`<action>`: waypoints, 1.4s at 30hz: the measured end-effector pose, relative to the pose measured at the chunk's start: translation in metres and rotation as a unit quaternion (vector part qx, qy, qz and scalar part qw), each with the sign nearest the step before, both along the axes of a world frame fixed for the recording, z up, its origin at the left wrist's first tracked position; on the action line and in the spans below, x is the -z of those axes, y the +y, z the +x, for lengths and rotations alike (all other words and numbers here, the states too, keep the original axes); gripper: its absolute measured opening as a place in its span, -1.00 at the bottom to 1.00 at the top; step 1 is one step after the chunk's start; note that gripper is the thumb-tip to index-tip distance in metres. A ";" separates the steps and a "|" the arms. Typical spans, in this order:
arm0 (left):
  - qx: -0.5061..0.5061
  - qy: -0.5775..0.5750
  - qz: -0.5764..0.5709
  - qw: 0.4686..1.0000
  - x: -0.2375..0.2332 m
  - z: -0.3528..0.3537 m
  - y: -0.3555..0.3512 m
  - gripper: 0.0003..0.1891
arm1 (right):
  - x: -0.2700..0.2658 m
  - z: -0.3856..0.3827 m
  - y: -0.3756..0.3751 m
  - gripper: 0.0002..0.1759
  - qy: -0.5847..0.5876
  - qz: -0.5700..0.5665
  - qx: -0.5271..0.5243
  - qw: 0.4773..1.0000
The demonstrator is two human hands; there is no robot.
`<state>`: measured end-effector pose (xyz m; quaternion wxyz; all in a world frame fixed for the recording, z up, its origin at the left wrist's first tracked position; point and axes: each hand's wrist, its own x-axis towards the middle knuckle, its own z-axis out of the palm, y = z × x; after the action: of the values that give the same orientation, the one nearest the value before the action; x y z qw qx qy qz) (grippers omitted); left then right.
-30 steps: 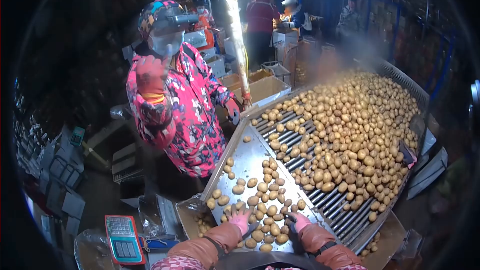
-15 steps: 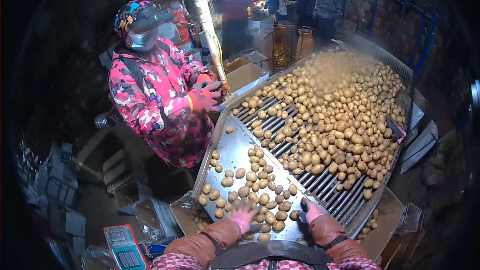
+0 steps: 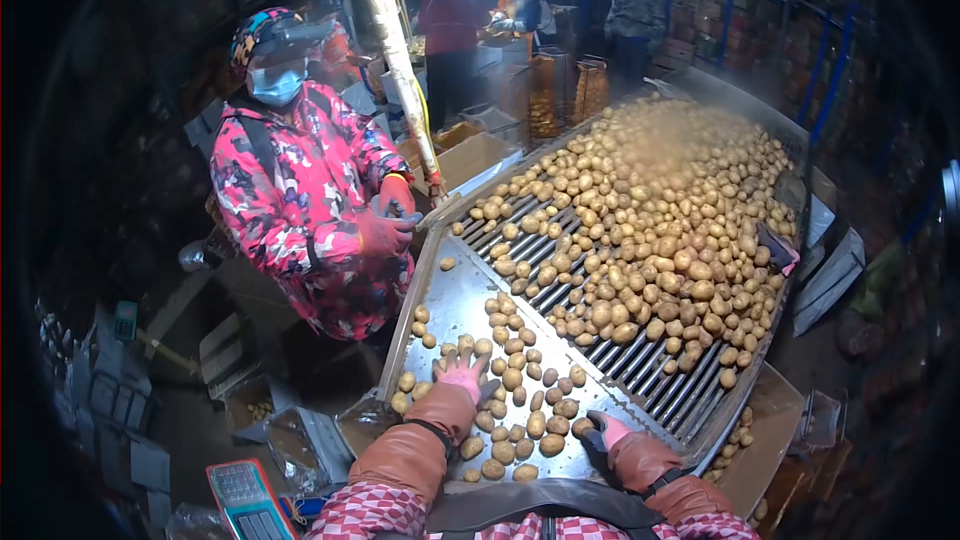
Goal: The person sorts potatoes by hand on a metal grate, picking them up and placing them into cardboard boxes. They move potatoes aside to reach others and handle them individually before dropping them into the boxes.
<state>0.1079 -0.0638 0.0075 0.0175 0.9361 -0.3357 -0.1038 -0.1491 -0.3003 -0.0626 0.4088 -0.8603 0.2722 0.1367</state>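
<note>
My left hand (image 3: pixel 462 376), in a pink and dark glove, reaches over the metal tray (image 3: pixel 462 285) with its fingers spread among loose potatoes (image 3: pixel 513 378). Several potatoes lie right at its fingertips. My right hand (image 3: pixel 608 432), gloved the same way, rests low near the tray's right side, fingers apart. A single potato (image 3: pixel 583 427) sits against its dark fingertips. Brown sleeve covers reach up to both wrists.
A big potato heap (image 3: pixel 680 210) covers the slatted rack (image 3: pixel 665 380) beyond the tray. Across the left side stands a person in a pink patterned jacket (image 3: pixel 290 190), by a pole (image 3: pixel 400 60). Cardboard boxes (image 3: pixel 765 430) flank the tray; a scale (image 3: pixel 250 502) lies lower left.
My left hand has moved forward and left over the potatoes. My right hand stays at the tray's right side. The person opposite has lowered their hands slightly, and the view has shifted a little.
</note>
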 end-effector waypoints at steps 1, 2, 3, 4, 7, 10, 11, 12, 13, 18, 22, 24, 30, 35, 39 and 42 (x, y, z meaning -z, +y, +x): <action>-0.046 0.014 -0.028 0.998 0.000 -0.005 0.012 -0.26 | 0.003 -0.006 0.001 -0.29 -0.027 0.042 0.022 0.999; -0.061 -0.024 -0.022 0.998 0.031 -0.003 0.026 -0.27 | -0.002 -0.005 0.006 -0.27 -0.059 0.086 0.042 0.994; -0.066 -0.048 0.046 0.996 0.070 0.005 0.040 -0.30 | -0.034 -0.001 0.017 -0.28 -0.035 0.099 0.069 0.992; -0.068 -0.088 0.025 0.993 0.067 -0.005 0.048 -0.28 | -0.006 0.010 0.001 -0.30 -0.044 0.044 0.010 0.998; -0.050 -0.026 -0.045 0.997 0.059 -0.038 0.065 -0.18 | 0.001 0.003 -0.001 -0.38 -0.087 0.038 -0.001 0.996; -0.074 0.025 -0.082 0.994 0.072 -0.054 0.074 -0.15 | -0.005 0.007 -0.004 -0.39 -0.058 0.040 0.022 0.997; -0.072 0.026 -0.084 0.994 0.065 -0.059 0.074 -0.15 | 0.011 0.010 -0.009 -0.43 -0.069 0.039 -0.004 0.997; -0.064 0.009 -0.078 0.995 0.057 -0.068 0.077 -0.15 | 0.027 0.006 -0.014 -0.46 -0.076 0.039 -0.032 0.996; -0.056 -0.006 -0.072 0.996 0.052 -0.075 0.079 -0.15 | 0.017 0.001 -0.010 -0.46 -0.071 0.039 -0.031 0.996; -0.032 0.038 -0.034 0.998 0.059 -0.081 0.089 -0.14 | 0.008 0.003 -0.003 -0.59 -0.097 0.041 -0.002 0.994; -0.008 0.071 -0.019 0.997 0.031 -0.088 0.090 -0.21 | -0.014 0.002 0.001 -0.50 -0.065 0.060 -0.010 0.996; -0.003 0.088 -0.013 0.996 0.026 -0.090 0.093 -0.24 | -0.025 0.005 0.006 -0.50 -0.048 0.048 -0.006 0.998; 0.041 0.073 -0.011 0.996 0.013 -0.095 0.099 -0.20 | -0.041 0.007 0.018 -0.61 -0.057 0.023 0.015 0.998; 0.040 0.091 -0.024 0.995 0.004 -0.086 0.105 -0.20 | -0.037 0.013 0.021 -0.43 -0.005 0.024 0.037 0.999; 0.042 0.100 -0.012 0.994 -0.013 -0.076 0.105 -0.23 | -0.075 0.021 0.033 -0.44 0.023 0.022 0.052 0.998; 0.039 0.115 -0.020 0.992 -0.011 -0.072 0.110 -0.26 | -0.056 0.021 0.029 -0.67 -0.023 0.003 0.022 0.999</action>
<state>0.0364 0.0459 0.0188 0.0701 0.9037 -0.3696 -0.2044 -0.1277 -0.2713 -0.0063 0.4207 -0.8558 0.2807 0.1084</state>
